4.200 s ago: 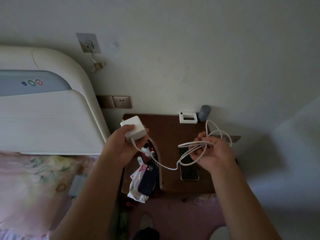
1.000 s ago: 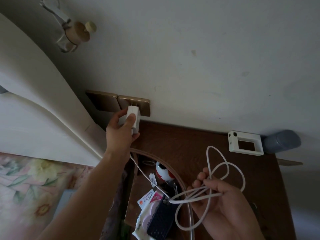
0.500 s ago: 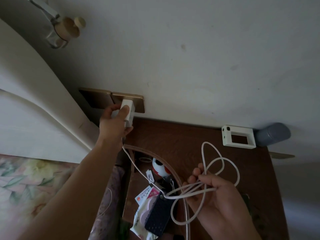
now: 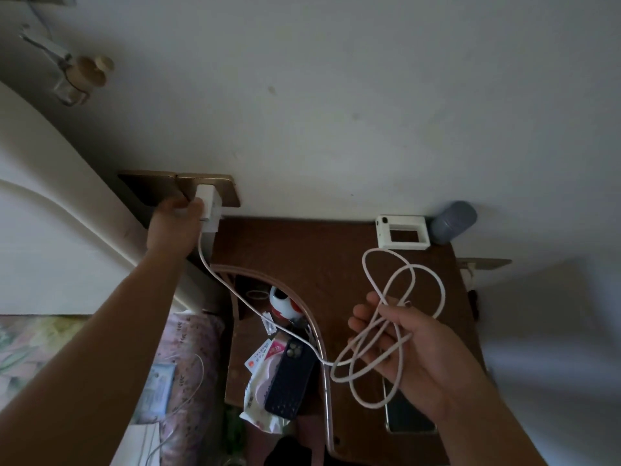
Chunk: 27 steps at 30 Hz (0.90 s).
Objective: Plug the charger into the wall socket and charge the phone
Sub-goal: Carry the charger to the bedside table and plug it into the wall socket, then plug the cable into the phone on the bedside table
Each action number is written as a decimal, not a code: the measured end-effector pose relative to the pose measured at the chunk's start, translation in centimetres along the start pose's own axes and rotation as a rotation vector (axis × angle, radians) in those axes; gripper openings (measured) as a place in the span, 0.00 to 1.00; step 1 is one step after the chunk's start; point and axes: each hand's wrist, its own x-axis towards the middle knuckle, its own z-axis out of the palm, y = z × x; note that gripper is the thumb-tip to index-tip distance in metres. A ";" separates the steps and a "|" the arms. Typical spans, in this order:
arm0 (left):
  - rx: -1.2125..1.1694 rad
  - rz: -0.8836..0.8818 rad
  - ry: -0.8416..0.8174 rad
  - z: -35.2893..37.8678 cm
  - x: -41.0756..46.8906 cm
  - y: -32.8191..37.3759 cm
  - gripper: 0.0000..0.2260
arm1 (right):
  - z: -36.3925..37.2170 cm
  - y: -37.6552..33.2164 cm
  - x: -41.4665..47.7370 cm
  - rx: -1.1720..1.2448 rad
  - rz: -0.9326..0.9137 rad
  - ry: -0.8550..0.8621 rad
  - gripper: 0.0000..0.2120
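The bed headboard (image 4: 50, 210) stands close against the left side of the wall socket (image 4: 221, 193), so the left hand (image 4: 174, 227) is left little room there. The white charger (image 4: 209, 208) is pressed flat against the brass socket plate, and the fingers of the left hand are clenched on its side; whether the pins are fully seated cannot be told. If the block is released half in, it could be pulled out by the weight of the cable (image 4: 255, 314), which hangs from its underside and is drawn slantwise across the table (image 4: 319, 260) towards the right hand (image 4: 413, 348).

Several loose loops of that cable are grasped by the right hand's fingers above the table. A tangle is judged likely if the loops are dropped together, and the free plug end cannot be picked out among them. A sharp tug from this hand could also unseat the charger.

A phone (image 4: 408, 417) is seen face up at the table's near right edge, partly hidden under the right hand. A second, dark phone (image 4: 289, 378) lies on a wipes packet (image 4: 260, 395) in the lower recess, directly under the cable, and could be snagged. A small white frame (image 4: 403, 235) and a grey cylinder (image 4: 453, 222) stand at the back, well apart from the work.
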 end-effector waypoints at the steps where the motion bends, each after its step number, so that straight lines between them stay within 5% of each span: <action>1: 0.084 0.054 0.064 -0.5 -0.7 -0.3 0.19 | -0.8 -0.2 -0.5 -0.020 -0.014 -0.002 0.11; 7: 0.254 0.225 0.184 -2.6 -6.6 -2.8 0.18 | -5.0 -1.4 -2.9 -0.097 -0.116 -0.012 0.11; 16: 0.350 0.351 0.074 -1.5 -13.4 -2.2 0.14 | -8.2 -1.8 -4.9 -0.131 -0.227 -0.019 0.13; 27: 0.333 0.452 -0.065 1.3 -17.3 -1.1 0.10 | -10.0 -0.4 -5.1 -0.594 -0.414 0.272 0.06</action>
